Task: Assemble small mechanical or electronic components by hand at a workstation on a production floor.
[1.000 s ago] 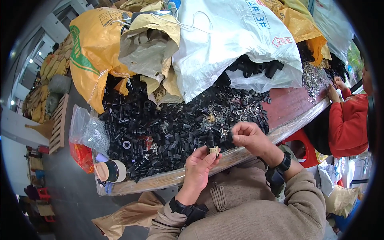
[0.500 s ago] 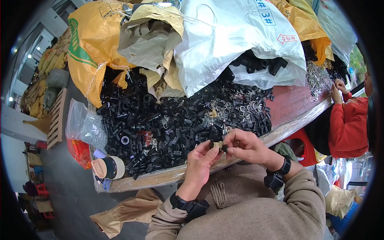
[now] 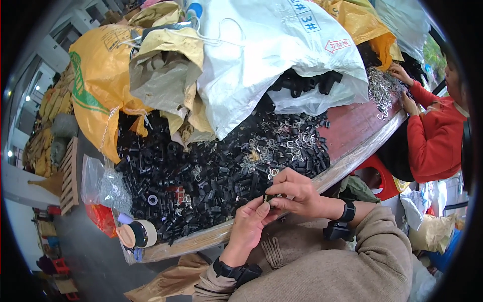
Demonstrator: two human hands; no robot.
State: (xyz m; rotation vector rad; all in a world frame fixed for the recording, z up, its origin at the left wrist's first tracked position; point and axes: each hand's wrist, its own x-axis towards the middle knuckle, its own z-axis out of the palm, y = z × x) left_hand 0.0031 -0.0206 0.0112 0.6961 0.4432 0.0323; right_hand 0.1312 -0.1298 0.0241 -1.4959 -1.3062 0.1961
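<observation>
**At the table edge: one small part in hand, a big heap left**

Both hands meet just above the table edge (image 3: 211, 239). The left hand (image 3: 250, 224) and right hand (image 3: 294, 192) pinch one small black part (image 3: 268, 198) together. A huge pile of black parts (image 3: 211, 171) and metal clips (image 3: 289, 146) waits behind.

Big heap of black plastic parts (image 3: 201, 171) w/ metal clips (image 3: 287, 146) mixed in covers the wooden table (image 3: 362, 126); behind it lie a yellow sack (image 3: 95, 85), a tan sack (image 3: 166, 75) & a white sack (image 3: 271, 55) spilling more black pieces. At the table's left end: a tape roll (image 3: 143, 233), a clear plastic bag (image 3: 100, 183) & a red bag (image 3: 100, 219). Far right, a person in a red sweater (image 3: 432, 136) works at another clip pile (image 3: 380, 90), w/ a red stool (image 3: 382, 176) near the table edge.
</observation>
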